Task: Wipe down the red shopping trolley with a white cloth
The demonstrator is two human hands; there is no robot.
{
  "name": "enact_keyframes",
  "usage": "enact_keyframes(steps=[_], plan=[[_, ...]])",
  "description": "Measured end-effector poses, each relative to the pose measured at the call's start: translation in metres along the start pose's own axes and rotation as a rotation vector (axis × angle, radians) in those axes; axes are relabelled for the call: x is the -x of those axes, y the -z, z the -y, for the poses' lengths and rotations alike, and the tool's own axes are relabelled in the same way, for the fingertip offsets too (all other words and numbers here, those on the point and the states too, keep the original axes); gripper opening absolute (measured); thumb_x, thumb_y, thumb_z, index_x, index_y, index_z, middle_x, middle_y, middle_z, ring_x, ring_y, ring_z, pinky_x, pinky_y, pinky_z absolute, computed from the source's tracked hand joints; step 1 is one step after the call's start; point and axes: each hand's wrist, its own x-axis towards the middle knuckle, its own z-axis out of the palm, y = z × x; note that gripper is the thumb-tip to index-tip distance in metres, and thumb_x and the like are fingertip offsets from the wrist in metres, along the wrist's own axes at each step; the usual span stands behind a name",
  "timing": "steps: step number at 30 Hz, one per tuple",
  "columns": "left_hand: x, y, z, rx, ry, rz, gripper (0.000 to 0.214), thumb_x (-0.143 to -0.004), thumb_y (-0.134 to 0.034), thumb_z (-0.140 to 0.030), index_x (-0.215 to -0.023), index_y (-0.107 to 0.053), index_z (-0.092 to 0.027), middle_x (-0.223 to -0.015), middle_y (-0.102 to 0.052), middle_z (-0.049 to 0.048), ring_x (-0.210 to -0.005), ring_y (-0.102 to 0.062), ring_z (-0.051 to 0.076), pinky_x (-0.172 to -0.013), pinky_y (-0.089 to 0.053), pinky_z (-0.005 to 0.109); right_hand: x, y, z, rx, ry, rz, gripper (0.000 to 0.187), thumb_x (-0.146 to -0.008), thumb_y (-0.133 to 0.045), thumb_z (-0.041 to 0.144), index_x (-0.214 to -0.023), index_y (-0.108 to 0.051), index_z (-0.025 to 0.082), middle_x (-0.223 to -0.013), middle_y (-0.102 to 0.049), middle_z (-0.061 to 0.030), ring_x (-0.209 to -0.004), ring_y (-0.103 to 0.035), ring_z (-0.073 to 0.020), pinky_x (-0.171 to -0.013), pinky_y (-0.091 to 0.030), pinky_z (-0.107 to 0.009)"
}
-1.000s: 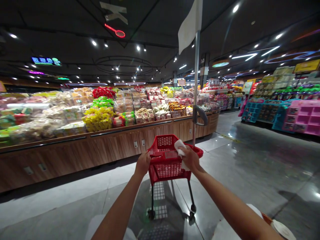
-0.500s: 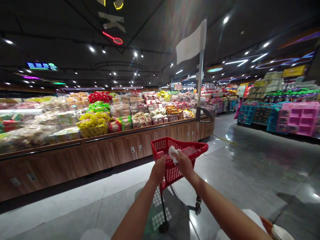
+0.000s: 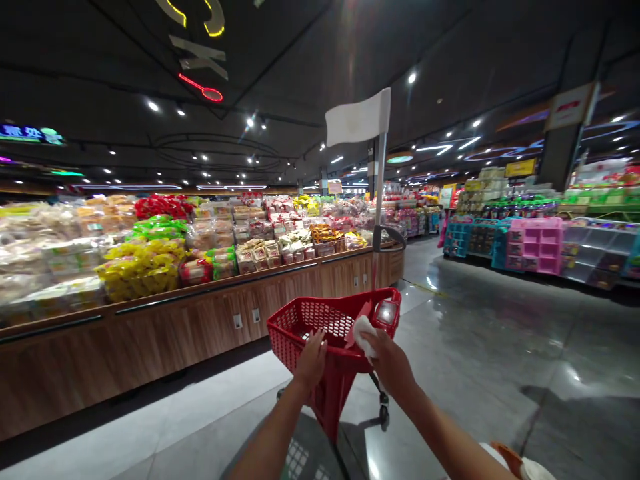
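Note:
A red plastic shopping cart (image 3: 333,390) with a perforated basket stands right in front of me. My left hand (image 3: 312,359) has its fingers over the near rim of the basket, gripping it. In my right hand (image 3: 393,363) is a crumpled white cloth (image 3: 365,335), pressed against the cart's near right corner. Beside the cloth, a pinkish-red flap (image 3: 356,327) stands tilted up at the basket's right side. From the cart's far right side rises a grey pole (image 3: 381,180) carrying a white flag (image 3: 357,122) and a dark loop handle (image 3: 393,237); its lower attachment is partly hidden.
A long wood-panelled counter (image 3: 190,320) piled with packaged foods runs along the left and ahead. Pink plastic organisers (image 3: 535,245) and other goods stand on the right. Shiny grey floor (image 3: 480,333) stretches between. A white and brown object (image 3: 520,463) shows at the bottom right.
The cart has turned, showing more of its basket inside, and the pinkish flap now stands up. Both hands stay at the rim, slightly lower. My view has swung right.

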Motion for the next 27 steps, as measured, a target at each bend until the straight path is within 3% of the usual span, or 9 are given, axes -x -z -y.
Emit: enact_keyframes(steps=[3,7,10,12,16,20,24,27], plan=[[-0.008,-0.013,0.010,-0.089,0.028,0.075,0.046,-0.095,-0.026,-0.023,-0.129,-0.056,-0.016,-0.137,-0.056,0.0109,-0.136,-0.042,0.023,-0.116,-0.030,0.047,0.001,-0.003,-0.004,0.088,-0.046,-0.037,0.054,-0.079,-0.045,0.003,-0.125,-0.058,0.028,-0.115,-0.063,-0.0068,-0.091,-0.063,-0.0193,-0.078,-0.052,-0.026],[-0.003,-0.030,-0.001,-0.069,0.081,0.059,0.048,-0.097,-0.022,-0.027,-0.132,-0.054,-0.016,-0.142,-0.052,0.0080,-0.137,-0.041,0.020,-0.115,-0.032,0.037,-0.003,-0.023,0.025,0.139,-0.001,-0.035,0.046,-0.087,-0.043,0.006,-0.127,-0.056,0.025,-0.112,-0.063,-0.0089,-0.097,-0.061,-0.0225,-0.087,-0.049,-0.032],[0.005,-0.027,-0.014,0.020,0.025,0.076,0.045,-0.096,-0.026,-0.026,-0.129,-0.055,-0.019,-0.135,-0.059,0.0073,-0.125,-0.054,0.020,-0.106,-0.041,0.035,-0.011,-0.042,0.046,0.161,0.041,0.036,0.043,-0.090,-0.043,0.008,-0.129,-0.055,0.022,-0.106,-0.064,-0.0107,-0.098,-0.060,-0.0242,-0.089,-0.048,-0.037],[0.008,-0.022,-0.018,0.050,-0.043,0.114,0.041,-0.094,-0.030,-0.024,-0.124,-0.058,-0.020,-0.126,-0.065,0.0071,-0.114,-0.060,0.020,-0.100,-0.045,0.034,-0.015,-0.047,0.047,0.161,0.048,0.098,0.040,-0.091,-0.042,0.008,-0.126,-0.056,0.020,-0.103,-0.064,-0.0111,-0.093,-0.061,-0.0231,-0.085,-0.049,-0.037],[0.008,-0.013,-0.008,-0.053,-0.189,0.193,0.040,-0.092,-0.038,-0.023,-0.128,-0.055,-0.021,-0.131,-0.061,0.0069,-0.121,-0.055,0.020,-0.107,-0.040,0.035,-0.013,-0.033,0.015,0.120,0.216,0.162,0.040,-0.090,-0.047,0.012,-0.128,-0.056,0.021,-0.116,-0.062,-0.0111,-0.097,-0.060,-0.0208,-0.088,-0.047,-0.034],[0.007,0.007,0.028,-0.381,-0.091,0.245,0.047,-0.092,-0.045,-0.037,-0.136,-0.049,-0.022,-0.143,-0.051,0.0106,-0.139,-0.037,0.027,-0.113,-0.030,0.047,-0.007,0.000,-0.028,0.226,0.202,0.202,0.050,-0.079,-0.061,0.015,-0.128,-0.056,0.025,-0.123,-0.059,-0.0108,-0.103,-0.059,-0.0253,-0.100,-0.039,-0.045],[0.013,0.021,0.065,-0.561,0.044,0.286,0.054,-0.090,-0.047,-0.045,-0.139,-0.046,-0.023,-0.144,-0.049,0.0140,-0.140,-0.033,0.033,-0.111,-0.026,0.055,-0.011,0.021,-0.054,0.288,0.147,0.360,0.052,-0.078,-0.058,0.012,-0.127,-0.056,0.027,-0.120,-0.060,-0.0096,-0.094,-0.063,-0.0222,-0.081,-0.046,-0.031],[0.025,0.009,0.069,-0.563,0.070,0.290,0.052,-0.091,-0.045,-0.046,-0.137,-0.048,-0.022,-0.137,-0.055,0.0138,-0.132,-0.043,0.032,-0.112,-0.023,0.055,-0.012,0.010,-0.052,0.274,0.206,0.393,0.051,-0.080,-0.053,0.008,-0.126,-0.057,0.029,-0.114,-0.062,-0.0072,-0.092,-0.063,-0.0193,-0.072,-0.045,-0.024]])
